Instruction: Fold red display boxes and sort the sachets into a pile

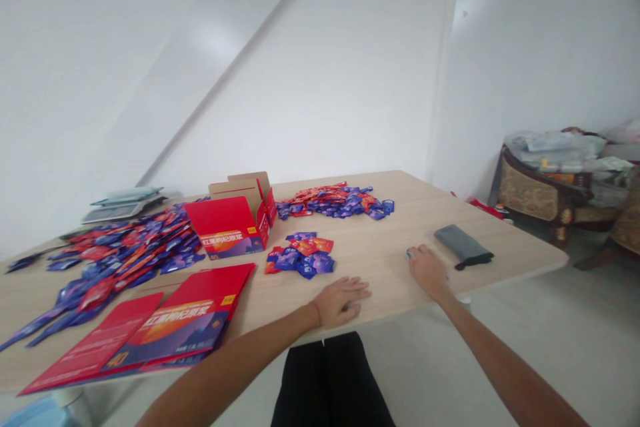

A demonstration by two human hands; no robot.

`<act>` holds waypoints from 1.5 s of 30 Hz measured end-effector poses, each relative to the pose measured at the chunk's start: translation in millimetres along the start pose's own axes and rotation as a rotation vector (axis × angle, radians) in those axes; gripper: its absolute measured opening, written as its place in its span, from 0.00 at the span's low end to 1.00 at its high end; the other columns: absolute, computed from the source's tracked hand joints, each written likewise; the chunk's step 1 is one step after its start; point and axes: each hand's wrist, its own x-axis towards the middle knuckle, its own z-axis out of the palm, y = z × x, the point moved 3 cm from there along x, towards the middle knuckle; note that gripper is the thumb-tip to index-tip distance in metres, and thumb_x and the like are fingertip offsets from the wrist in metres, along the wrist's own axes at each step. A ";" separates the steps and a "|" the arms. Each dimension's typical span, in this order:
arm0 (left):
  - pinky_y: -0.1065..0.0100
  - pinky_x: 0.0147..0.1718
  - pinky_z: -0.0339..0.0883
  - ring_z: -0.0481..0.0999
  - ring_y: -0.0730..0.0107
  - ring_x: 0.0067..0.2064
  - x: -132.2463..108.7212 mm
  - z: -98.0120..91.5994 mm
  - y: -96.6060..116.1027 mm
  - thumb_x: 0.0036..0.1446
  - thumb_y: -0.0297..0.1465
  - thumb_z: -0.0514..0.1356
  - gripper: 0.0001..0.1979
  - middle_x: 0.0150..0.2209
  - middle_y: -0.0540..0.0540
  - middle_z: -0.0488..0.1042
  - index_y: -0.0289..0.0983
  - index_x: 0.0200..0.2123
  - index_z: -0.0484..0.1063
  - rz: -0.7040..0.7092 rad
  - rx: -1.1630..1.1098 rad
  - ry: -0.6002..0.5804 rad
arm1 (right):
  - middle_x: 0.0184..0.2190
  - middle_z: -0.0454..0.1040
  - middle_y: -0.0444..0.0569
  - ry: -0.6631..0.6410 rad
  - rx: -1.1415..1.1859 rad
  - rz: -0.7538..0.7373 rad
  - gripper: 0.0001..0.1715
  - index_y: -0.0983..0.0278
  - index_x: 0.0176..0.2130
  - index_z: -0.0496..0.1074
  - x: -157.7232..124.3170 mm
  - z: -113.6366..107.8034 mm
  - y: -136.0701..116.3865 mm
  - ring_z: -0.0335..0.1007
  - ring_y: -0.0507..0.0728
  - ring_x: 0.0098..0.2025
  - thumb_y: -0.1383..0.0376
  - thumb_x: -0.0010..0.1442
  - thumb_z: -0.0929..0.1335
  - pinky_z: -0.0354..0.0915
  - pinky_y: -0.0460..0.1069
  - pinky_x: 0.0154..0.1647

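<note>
Dark trousers (325,380) come nearest. Before the standing red box (227,230) lie flattened cartons (175,327); to its right, the left hand (341,300) rests palm down, fingers loosely spread. Farther right, the right hand (427,270) curls round a small object (409,254), too small to identify, near a grey pouch (457,242). Just right of the box sits a small sachet pile (303,257); larger sachet heaps lie left (135,247) and behind-right (335,201).

The place looked like a plain work room. It had big white walls (350,80) and a long, wood-coloured table (380,243). Heaps of little red and purple packets (145,247) lay on it near red boxes (225,220). A fancy chair (527,190) stood past it, piled with bags (565,145).
</note>
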 end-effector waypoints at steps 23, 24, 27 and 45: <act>0.47 0.69 0.54 0.59 0.56 0.72 -0.1 -1.2 3.0 0.64 0.33 0.57 0.29 0.70 0.45 0.63 0.45 0.68 0.66 0.007 0.008 0.045 | 0.48 0.72 0.52 0.004 0.029 -0.016 0.15 0.61 0.52 0.75 1.2 3.3 2.9 0.70 0.57 0.47 0.66 0.69 0.64 0.57 0.48 0.41; 0.47 0.69 0.54 0.59 0.56 0.72 -0.2 -1.5 3.2 0.64 0.33 0.57 0.29 0.70 0.46 0.63 0.45 0.68 0.66 0.008 0.010 0.041 | 0.48 0.72 0.53 0.000 0.028 -0.013 0.15 0.61 0.52 0.75 1.1 2.4 2.4 0.70 0.57 0.47 0.66 0.69 0.64 0.57 0.48 0.40; 0.48 0.70 0.54 0.58 0.56 0.72 -0.8 -2.1 3.4 0.65 0.33 0.56 0.28 0.70 0.46 0.62 0.45 0.68 0.65 0.009 0.020 0.035 | 0.49 0.72 0.54 -0.020 0.015 -0.008 0.15 0.61 0.52 0.75 0.9 0.3 1.0 0.70 0.57 0.47 0.67 0.69 0.64 0.57 0.48 0.40; 0.51 0.66 0.59 0.65 0.50 0.69 5.6 -7.7 7.4 0.68 0.37 0.53 0.25 0.68 0.43 0.66 0.43 0.67 0.64 0.072 0.163 0.010 | 0.51 0.72 0.53 -0.009 0.038 -0.031 0.17 0.59 0.53 0.74 3.2 18.0 10.5 0.70 0.58 0.48 0.67 0.67 0.65 0.60 0.49 0.41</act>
